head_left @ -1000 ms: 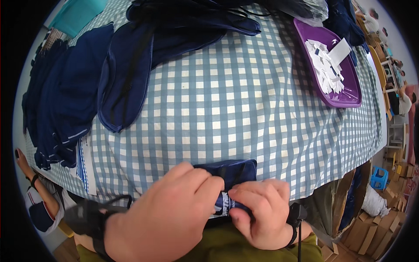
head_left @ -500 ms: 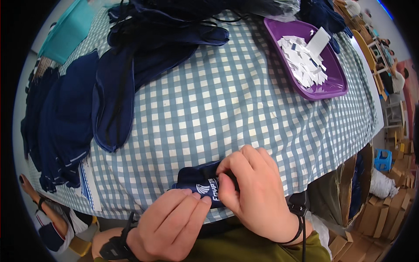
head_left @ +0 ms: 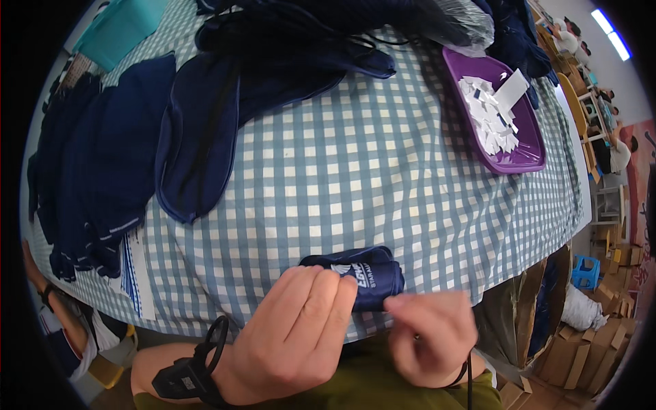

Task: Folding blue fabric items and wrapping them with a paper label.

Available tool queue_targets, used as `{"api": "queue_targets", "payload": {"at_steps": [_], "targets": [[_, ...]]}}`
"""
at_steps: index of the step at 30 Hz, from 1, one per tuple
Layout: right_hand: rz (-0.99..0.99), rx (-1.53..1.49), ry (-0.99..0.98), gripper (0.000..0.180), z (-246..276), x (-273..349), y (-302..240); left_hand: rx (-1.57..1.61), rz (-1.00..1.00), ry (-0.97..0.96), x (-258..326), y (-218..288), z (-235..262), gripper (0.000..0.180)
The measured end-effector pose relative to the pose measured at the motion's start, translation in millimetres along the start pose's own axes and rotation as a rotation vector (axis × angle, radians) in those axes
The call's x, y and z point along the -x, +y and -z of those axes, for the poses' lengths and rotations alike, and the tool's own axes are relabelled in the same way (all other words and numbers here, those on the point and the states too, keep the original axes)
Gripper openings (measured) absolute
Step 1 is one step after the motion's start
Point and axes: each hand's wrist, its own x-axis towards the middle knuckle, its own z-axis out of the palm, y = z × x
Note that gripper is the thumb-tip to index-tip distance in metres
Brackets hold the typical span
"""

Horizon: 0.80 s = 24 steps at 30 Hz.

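the folded navy pouch (head_left: 361,277) with white print on its face lay at the near edge of the tabletop (head_left: 383,178), on the blue and white checked cloth, right in front of the person. it seemed kept that close so both hands could work it without reaching. the left hand (head_left: 294,335) lay over its left end, fingers curled down on the fabric in a closed grip that pinned the pouch flat against the cloth. the right hand (head_left: 432,335) sat just beside the pouch's right end, fingers pinched together; it was blurred, so whether its grip held a corner of the fabric or some small thing could not be told. a black band with a small device (head_left: 183,372) circled the left wrist, and a dark cord hung at the right wrist.

further back, long navy fabric pieces (head_left: 205,130) were spread and heaped over the left and far parts of the tabletop, likely a supply laid within arm's reach. a purple tray (head_left: 529,154) stood well apart at the far right, holding small white paper slips (head_left: 488,113), gathered there so they would not scatter. a teal box (head_left: 119,31) sat at the far left corner. a striped white sheet (head_left: 140,270) hung over the near left edge. cardboard boxes (head_left: 567,355) stood on the floor to the right
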Motion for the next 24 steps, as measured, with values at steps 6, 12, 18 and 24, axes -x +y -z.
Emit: {"api": "queue_targets", "payload": {"at_steps": [6,12,18,24], "targets": [[0.107,0.035,-0.052,0.042,-32,12,-8,0.106,0.132,-0.092,-12,-6,9,0.036],[0.08,0.139,-0.14,0.051,-36,0,-18,0.292,0.225,-0.236,-26,-25,20,0.028],[-0.032,0.269,-0.138,0.057,-45,-27,-24,0.344,0.122,-0.212,-29,-56,19,0.006],[-0.047,0.411,-0.188,0.05,-46,-51,-28,0.191,0.367,0.191,23,-25,33,0.019]]}}
